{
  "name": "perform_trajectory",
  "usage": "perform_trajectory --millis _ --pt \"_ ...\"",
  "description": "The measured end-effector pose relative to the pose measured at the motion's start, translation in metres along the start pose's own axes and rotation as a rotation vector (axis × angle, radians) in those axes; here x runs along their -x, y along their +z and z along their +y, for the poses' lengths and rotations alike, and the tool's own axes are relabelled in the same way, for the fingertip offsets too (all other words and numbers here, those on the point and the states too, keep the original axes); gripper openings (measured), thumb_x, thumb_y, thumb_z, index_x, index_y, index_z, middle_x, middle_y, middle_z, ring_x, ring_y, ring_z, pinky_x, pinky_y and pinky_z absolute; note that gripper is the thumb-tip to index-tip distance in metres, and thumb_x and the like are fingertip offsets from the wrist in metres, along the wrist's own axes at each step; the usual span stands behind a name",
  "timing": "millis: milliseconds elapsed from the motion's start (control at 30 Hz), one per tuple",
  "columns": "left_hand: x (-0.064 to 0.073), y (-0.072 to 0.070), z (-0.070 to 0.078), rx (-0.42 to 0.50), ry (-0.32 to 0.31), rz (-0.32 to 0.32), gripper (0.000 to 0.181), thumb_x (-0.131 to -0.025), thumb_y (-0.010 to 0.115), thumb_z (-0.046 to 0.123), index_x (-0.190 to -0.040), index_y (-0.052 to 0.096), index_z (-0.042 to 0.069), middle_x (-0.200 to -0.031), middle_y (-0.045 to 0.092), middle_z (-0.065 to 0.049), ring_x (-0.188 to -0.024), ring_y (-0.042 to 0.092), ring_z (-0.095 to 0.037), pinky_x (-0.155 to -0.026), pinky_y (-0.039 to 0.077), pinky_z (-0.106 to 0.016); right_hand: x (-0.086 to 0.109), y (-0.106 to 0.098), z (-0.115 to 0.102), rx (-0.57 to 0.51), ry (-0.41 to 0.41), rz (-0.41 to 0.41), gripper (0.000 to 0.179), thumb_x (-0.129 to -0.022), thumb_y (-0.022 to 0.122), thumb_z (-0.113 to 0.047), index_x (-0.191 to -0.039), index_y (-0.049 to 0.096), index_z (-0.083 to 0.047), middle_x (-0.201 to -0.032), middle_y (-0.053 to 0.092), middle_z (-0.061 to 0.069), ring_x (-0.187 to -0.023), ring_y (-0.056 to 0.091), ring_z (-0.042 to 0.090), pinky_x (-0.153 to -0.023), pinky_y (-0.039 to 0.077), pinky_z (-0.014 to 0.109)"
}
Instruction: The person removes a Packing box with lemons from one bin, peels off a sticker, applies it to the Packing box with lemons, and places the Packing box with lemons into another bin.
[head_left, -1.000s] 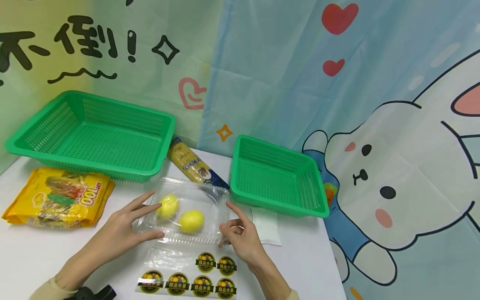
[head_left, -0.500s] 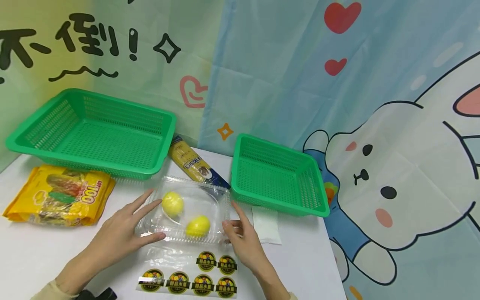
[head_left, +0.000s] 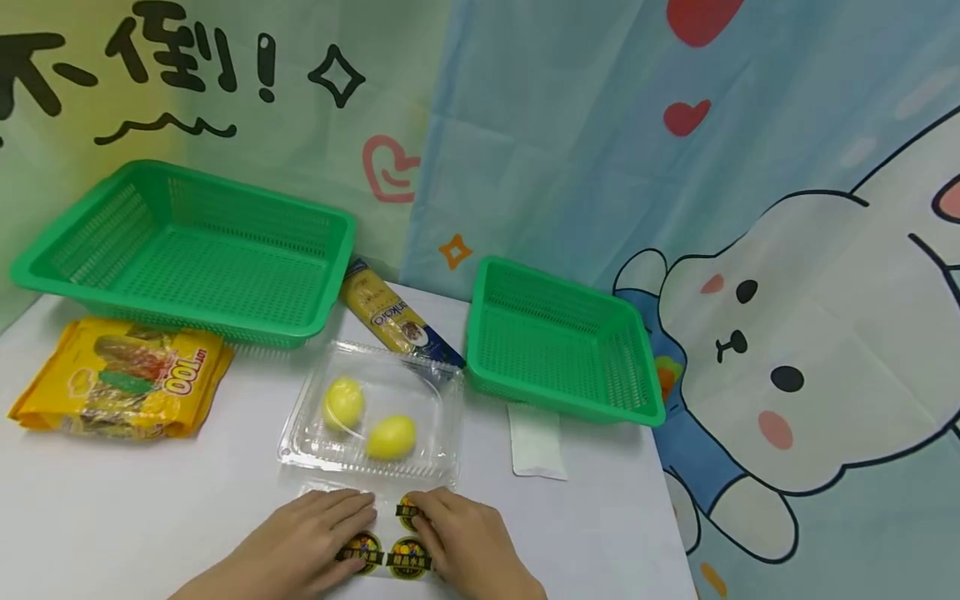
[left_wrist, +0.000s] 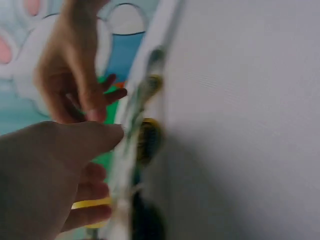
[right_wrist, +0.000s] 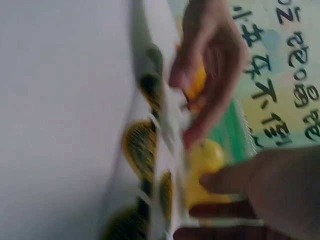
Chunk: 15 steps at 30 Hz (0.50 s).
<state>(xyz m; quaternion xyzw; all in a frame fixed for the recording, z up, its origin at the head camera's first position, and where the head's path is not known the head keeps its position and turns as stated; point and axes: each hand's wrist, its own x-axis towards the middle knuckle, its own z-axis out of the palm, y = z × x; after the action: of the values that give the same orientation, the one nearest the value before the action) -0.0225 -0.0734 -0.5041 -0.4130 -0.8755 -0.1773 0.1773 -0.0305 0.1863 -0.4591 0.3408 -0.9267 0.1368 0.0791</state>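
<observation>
A clear sheet (head_left: 386,512) bearing round black-and-gold stickers (head_left: 409,557) lies at the front of the table. My left hand (head_left: 303,540) is over its left part, fingers reaching across and covering some stickers. From the other side, my right hand (head_left: 474,540) has its fingertips at an upper sticker, with the thumb side low over the sheet. In the right wrist view, the right hand's fingers (right_wrist: 225,215) look extended beside the blurred stickers (right_wrist: 140,147). Just behind the sheet sits a closed clear plastic clamshell box (head_left: 297,454) with two yellow lemons (head_left: 392,437) inside.
A large green basket (head_left: 225,321) stands back left, with a yellow snack bag (head_left: 123,379) before it. A smaller green basket (head_left: 562,392) is at right. Between them lies a yellow-and-blue pasta packet (head_left: 393,321). A white packet (head_left: 536,442) pokes out under the smaller basket.
Both hands have left the sides of the clamshell box and come down toward the front, onto the sticker sheet. The lemons have shifted slightly inside the box.
</observation>
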Motion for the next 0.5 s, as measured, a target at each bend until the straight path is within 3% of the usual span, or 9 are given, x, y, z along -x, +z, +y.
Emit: perform_trajectory --millis 100,233,367,500 --pt "0.001 0.009 0.003 -0.066 -0.035 -0.106 0.058 -0.097 0.069 0.055 -0.132 0.071 0.009 -0.139 0.069 -0.007 -0.125 0.066 -0.023 -0.094 0.058 -0.044 0.001 0.008 -0.008 0.128 0.069 -0.093 0.028 -0.097 0.075 -0.022 -0.123 0.071 -0.011 -0.106 0.075 -0.003 -0.083 0.074 0.01 -0.063 0.058 0.023" --pt "0.003 0.011 0.003 -0.086 -0.049 -0.148 0.065 -0.094 0.07 0.058 -0.135 0.068 0.009 -0.137 0.068 -0.005 -0.122 0.065 -0.022 -0.092 0.056 -0.043 0.002 0.016 -0.017 0.237 0.123 -0.208 0.041 -0.099 0.073 -0.03 -0.134 0.067 -0.008 -0.116 0.07 0.002 -0.088 0.073 0.014 -0.06 0.058 0.025" --pt "0.003 0.006 0.003 -0.017 -0.078 -0.201 0.066 -0.088 0.077 0.055 -0.135 0.067 0.01 -0.128 0.066 -0.001 -0.112 0.062 -0.019 -0.091 0.051 -0.043 0.004 0.021 -0.021 0.183 0.143 -0.259 0.045 -0.102 0.07 -0.032 -0.139 0.064 -0.007 -0.118 0.064 0.004 -0.087 0.068 0.012 -0.058 0.054 0.023" --pt "0.004 0.003 0.002 0.106 -0.143 -0.257 0.066 -0.084 0.08 0.051 -0.136 0.067 0.013 -0.122 0.061 0.003 -0.109 0.056 -0.016 -0.091 0.046 -0.046 0.003 0.024 -0.02 0.04 0.145 -0.275 0.044 -0.105 0.065 -0.031 -0.141 0.061 -0.007 -0.116 0.058 0.004 -0.079 0.06 0.007 -0.057 0.049 0.018"
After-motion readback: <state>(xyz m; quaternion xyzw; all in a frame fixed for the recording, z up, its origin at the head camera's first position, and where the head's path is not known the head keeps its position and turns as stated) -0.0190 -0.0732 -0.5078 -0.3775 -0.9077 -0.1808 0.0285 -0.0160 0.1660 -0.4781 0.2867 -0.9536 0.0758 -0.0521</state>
